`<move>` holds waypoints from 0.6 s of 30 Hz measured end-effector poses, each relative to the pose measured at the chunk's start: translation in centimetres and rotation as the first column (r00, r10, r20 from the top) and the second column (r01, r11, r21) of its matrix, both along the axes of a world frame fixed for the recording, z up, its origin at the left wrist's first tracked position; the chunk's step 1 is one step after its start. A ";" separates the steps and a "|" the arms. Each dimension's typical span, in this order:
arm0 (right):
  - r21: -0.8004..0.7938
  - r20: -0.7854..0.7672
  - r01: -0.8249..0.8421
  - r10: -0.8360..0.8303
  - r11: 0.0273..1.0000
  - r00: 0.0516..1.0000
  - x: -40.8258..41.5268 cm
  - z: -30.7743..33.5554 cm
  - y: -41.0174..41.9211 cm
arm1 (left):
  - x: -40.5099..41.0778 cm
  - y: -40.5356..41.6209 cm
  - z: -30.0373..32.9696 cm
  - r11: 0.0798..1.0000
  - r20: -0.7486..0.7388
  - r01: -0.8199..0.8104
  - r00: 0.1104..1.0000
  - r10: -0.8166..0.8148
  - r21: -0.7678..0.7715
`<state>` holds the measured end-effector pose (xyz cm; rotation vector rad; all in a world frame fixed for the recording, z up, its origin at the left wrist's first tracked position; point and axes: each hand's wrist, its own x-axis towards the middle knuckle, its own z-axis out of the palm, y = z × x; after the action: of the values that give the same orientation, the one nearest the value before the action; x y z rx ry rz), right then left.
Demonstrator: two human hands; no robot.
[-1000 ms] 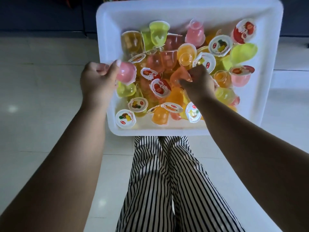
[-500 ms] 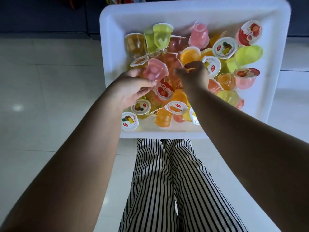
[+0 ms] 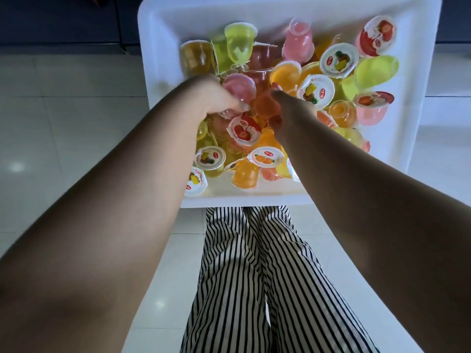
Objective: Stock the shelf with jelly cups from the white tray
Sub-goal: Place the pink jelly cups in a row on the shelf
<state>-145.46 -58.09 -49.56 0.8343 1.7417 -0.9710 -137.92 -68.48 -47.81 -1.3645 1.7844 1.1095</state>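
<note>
The white tray (image 3: 163,42) fills the upper middle and upper right of the frame. It holds a loose heap of jelly cups (image 3: 331,80) in pink, orange, yellow and green. Some cups lie on their side, some show their printed lids with fruit pictures.

The left hand (image 3: 216,98) reaches into the middle of the heap from the lower left. Its fingers are curled around a pink jelly cup (image 3: 240,89), which is tilted with its rounded bottom toward the camera. The right hand (image 3: 290,110) comes in from the lower right and is just beside the left one. Its fingers bend down into the pile, next to an orange cup (image 3: 266,105), but the fingertips are hidden among the cups, so I cannot tell if this hand holds something.

Near the front edge of the tray, a cup with a strawberry lid (image 3: 244,129) lies between the two wrists. Below it there is a cup with an orange-fruit lid (image 3: 265,157) and a cup with a pineapple lid (image 3: 210,159). A green cup (image 3: 239,47) stands up at the top left of the heap, and a strawberry lid (image 3: 377,36) faces the camera at the upper right.

Under the tray, the striped trousers (image 3: 254,276) of the person fill the lower middle of the frame, over a pale tiled floor (image 3: 63,110).
</note>
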 end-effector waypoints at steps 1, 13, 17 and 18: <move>-0.011 0.016 0.037 -0.036 0.999 0.999 0.0 0.0 -0.1 | -0.4 -0.3 -0.2 1.000 0.009 0.018 1.000 -0.018 0.002; -0.203 0.048 0.099 -0.091 0.974 0.995 -0.3 4.3 1.5 | -0.1 0.4 2.6 0.790 -0.132 -0.517 0.803 0.581 0.330; -0.451 0.016 0.078 -0.079 0.889 0.997 -0.6 11.3 0.4 | 2.9 -0.8 11.3 0.593 -0.282 -0.601 0.534 0.797 0.537; -0.506 0.005 0.072 -0.081 0.860 0.997 -0.6 13.1 -0.2 | 3.6 -1.3 13.4 0.580 -0.318 -0.577 0.496 0.808 0.574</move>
<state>-146.09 -58.27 -36.48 0.5514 1.3704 -1.4128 -134.31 -69.83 -34.42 -1.6658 1.1363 2.4106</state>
